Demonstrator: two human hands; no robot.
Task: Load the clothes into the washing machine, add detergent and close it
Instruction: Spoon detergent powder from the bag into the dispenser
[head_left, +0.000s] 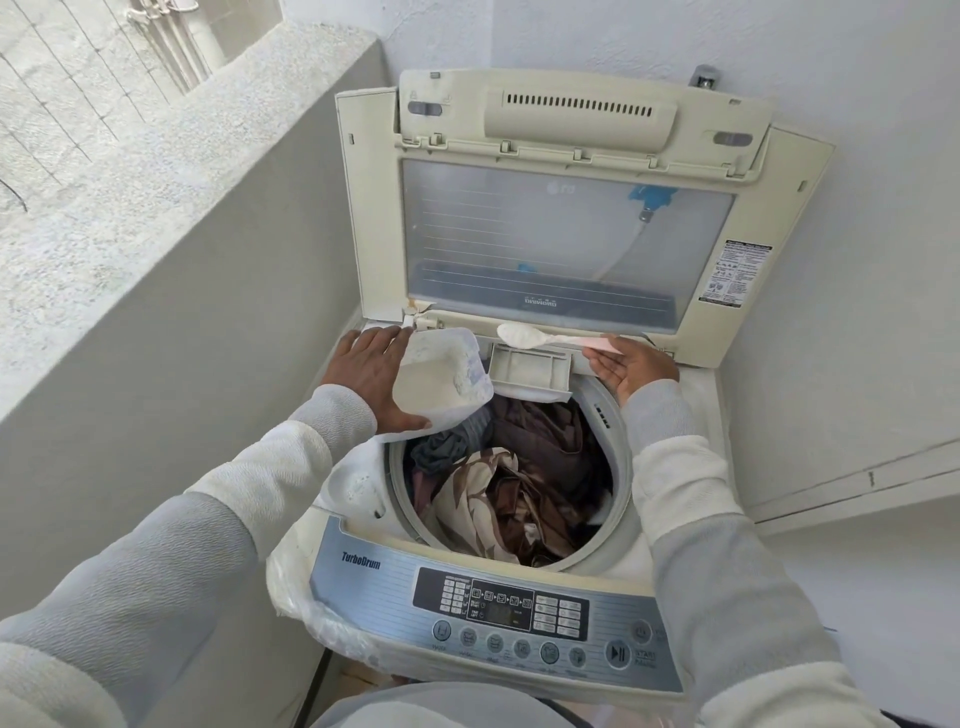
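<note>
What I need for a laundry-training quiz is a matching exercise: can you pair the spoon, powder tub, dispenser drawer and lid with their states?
1 spoon
2 powder tub
3 dispenser drawer
4 lid

A raised upright
B held in the left hand
C slid out
D heaped with powder, pinched by the right hand

Pairs: 1-D, 2-B, 3-C, 4-A

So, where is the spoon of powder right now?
Head view: the spoon is in the right hand, right of the powder tub, just above the open detergent drawer.
</note>
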